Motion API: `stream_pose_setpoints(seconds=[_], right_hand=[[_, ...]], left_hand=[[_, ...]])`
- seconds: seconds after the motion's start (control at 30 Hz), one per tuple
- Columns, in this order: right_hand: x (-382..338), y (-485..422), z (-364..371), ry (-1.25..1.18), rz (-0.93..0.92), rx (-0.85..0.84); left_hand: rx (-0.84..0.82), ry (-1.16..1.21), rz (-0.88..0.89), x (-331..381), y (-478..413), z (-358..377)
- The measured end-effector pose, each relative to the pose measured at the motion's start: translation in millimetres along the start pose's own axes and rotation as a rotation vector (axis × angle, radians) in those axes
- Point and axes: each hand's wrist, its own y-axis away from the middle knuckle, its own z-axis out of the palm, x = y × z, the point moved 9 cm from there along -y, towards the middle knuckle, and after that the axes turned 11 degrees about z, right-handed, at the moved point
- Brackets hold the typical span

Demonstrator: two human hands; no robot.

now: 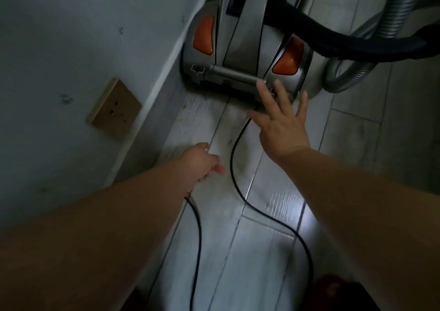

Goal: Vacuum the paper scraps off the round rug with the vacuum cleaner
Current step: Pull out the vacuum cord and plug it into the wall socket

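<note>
The silver vacuum cleaner, with two orange buttons, stands on the floor against the wall at the top. Its black power cord leaves the rear of the body, snakes down across the floor and loops back up to my left hand. That hand's fingers are curled round the cord's end, which comes out below the wrist. My right hand is spread flat with straight fingers just in front of the vacuum's rear edge, holding nothing. Neither the round rug nor any paper scraps are in view.
A beige wall socket sits low on the left wall above the skirting. The grey ribbed hose and a black tube curve off to the right of the vacuum. The floor is pale tile. Something red lies at the bottom edge.
</note>
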Motion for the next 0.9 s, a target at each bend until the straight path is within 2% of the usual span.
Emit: stream_pose_setpoints(seconds=[0.3,0.43,0.73,0.9], right_hand=[[-52,61,-88,0.026,-0.087,-0.117],[-68,81,-113,0.0,-0.12,-0.158],[-127,129,-124,-0.01,-0.4,-0.139],[-165,162,-79,-0.018,-0.398,-0.202]], left_hand=[[-0.055,0.026,0.0,51,103,-33],[-0.026,0.018,-0.013,55,145,-44],[0.188,0.262,-0.118,-18,218,-40],[0.218,0.336,-0.196,-86,233,-30]])
